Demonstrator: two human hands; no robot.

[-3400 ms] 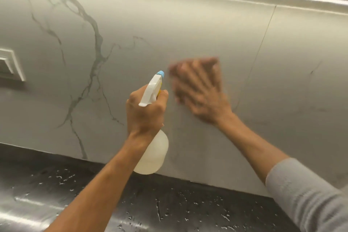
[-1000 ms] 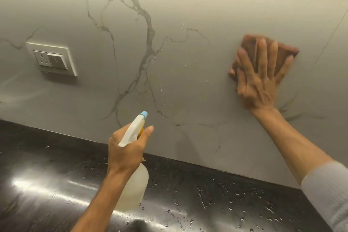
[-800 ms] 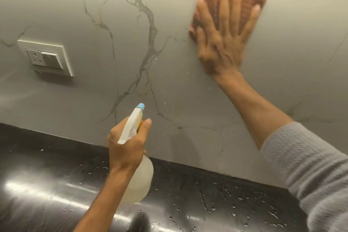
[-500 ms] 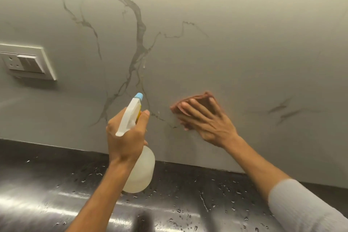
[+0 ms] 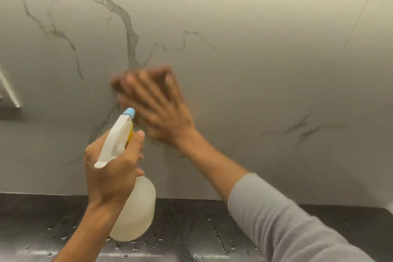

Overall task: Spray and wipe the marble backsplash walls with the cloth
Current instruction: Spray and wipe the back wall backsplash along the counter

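Mid-wipe: right hand point(image 5: 161, 110) flat, pressing cloth point(image 5: 144, 74) (blurred) to wall point(image 5: 265, 59), left hand point(image 5: 110, 168) gripping bottle point(image 5: 136, 215); prob. much wall left.

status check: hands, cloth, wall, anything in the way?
Left hand gripping spray bottle, nozzle toward backsplash. Right hand flat on brown cloth against the marble, blurred. Nothing in the way.

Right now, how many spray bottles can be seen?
1. The spray bottle is held in the left hand, in front of the backsplash. Others may be out of frame.
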